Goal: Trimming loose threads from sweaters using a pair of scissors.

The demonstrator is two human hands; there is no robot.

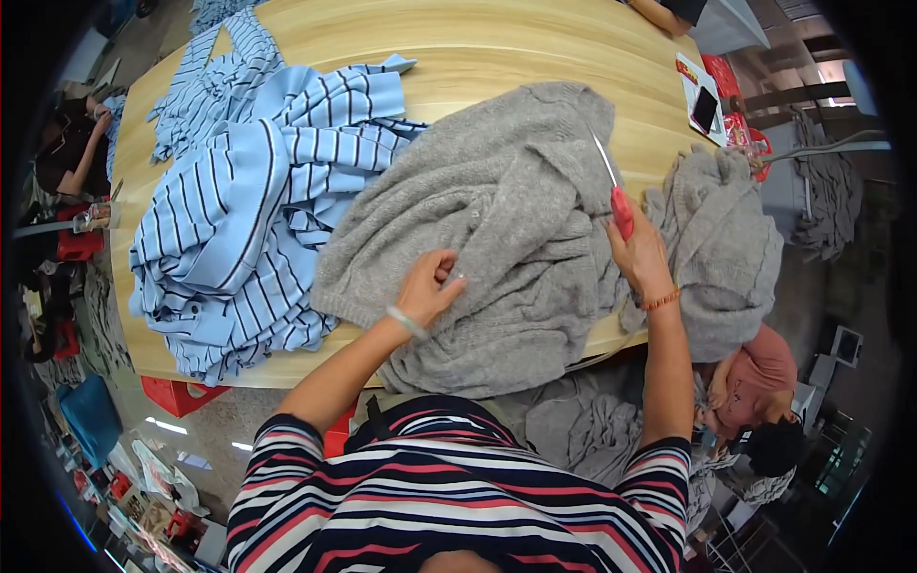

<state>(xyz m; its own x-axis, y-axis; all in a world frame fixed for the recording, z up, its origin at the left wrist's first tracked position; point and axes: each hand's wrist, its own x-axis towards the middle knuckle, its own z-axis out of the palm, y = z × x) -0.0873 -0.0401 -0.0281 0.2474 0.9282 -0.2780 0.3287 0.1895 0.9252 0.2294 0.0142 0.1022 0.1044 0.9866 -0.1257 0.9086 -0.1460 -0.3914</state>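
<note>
A grey knit cardigan (pixel 478 220) lies bunched on the wooden table in front of me. Over its near left part is my left hand (pixel 430 289), fingers curled and thumb pointing right; a tiny pale spot shows by the thumb tip, and what the fingers hold, if anything, I cannot make out. My right hand (pixel 642 256) is closed around the red handle of a pair of scissors (pixel 621 212). Their slim metal blade points away from me, over the cardigan's right edge.
Blue striped knit garments (pixel 239 210) are heaped at the left of the wooden table (pixel 478 43). Another grey garment pile (pixel 726 248) lies at the right. Beyond it are a phone (pixel 704 109) and red packets. A co-worker in pink (pixel 759 377) sits at the lower right.
</note>
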